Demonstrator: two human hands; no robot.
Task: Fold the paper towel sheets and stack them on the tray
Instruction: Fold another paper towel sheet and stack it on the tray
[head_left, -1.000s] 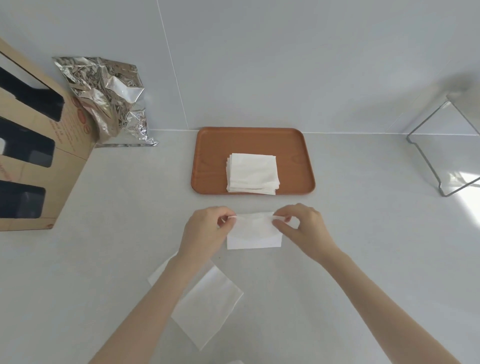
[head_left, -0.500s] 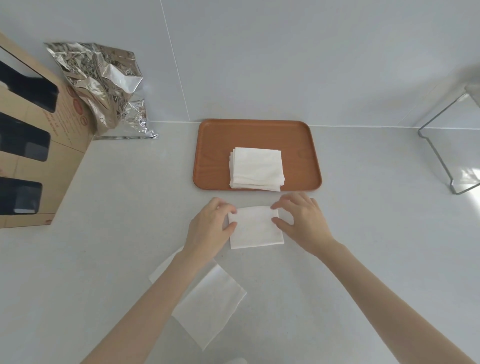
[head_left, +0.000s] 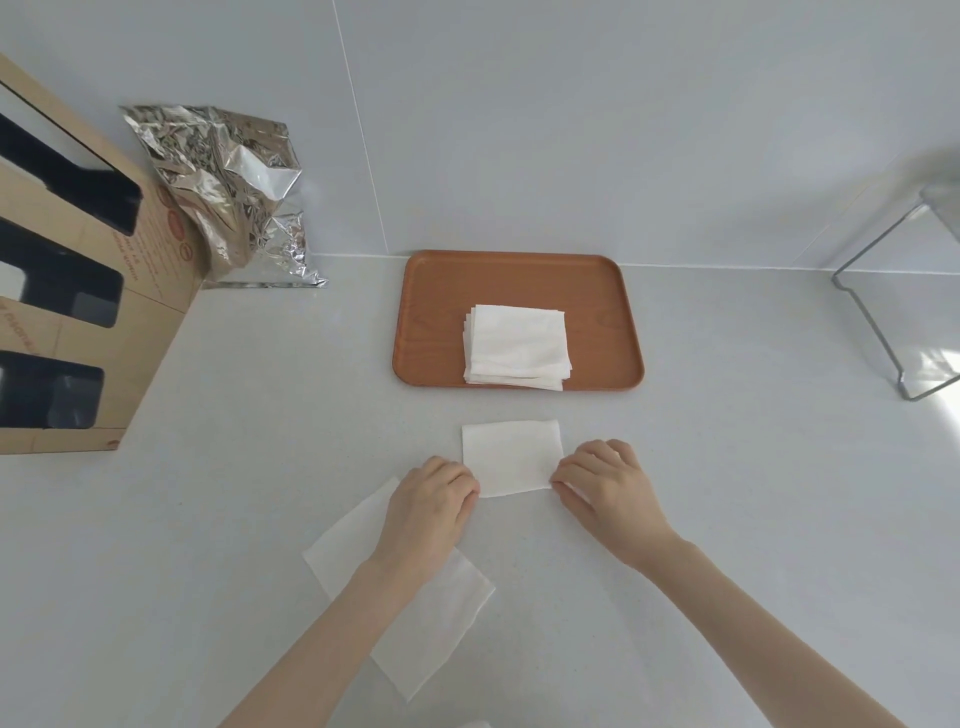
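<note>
Done: stack of folded sheets (head_left: 516, 345) on tray (head_left: 431, 312), frame centre | Now: left hand (head_left: 431, 499), right hand (head_left: 602, 483) grip pinching folded sheet (head_left: 511, 457) on surface | Left: unfolded sheet (head_left: 436, 618), lower left

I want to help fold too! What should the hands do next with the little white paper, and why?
Probably pinch the folded sheet at its near corners and lift it onto the stack on the tray. It already lies flat and about the stack's size, with the left hand and right hand at those corners. It could need one more fold first.
</note>
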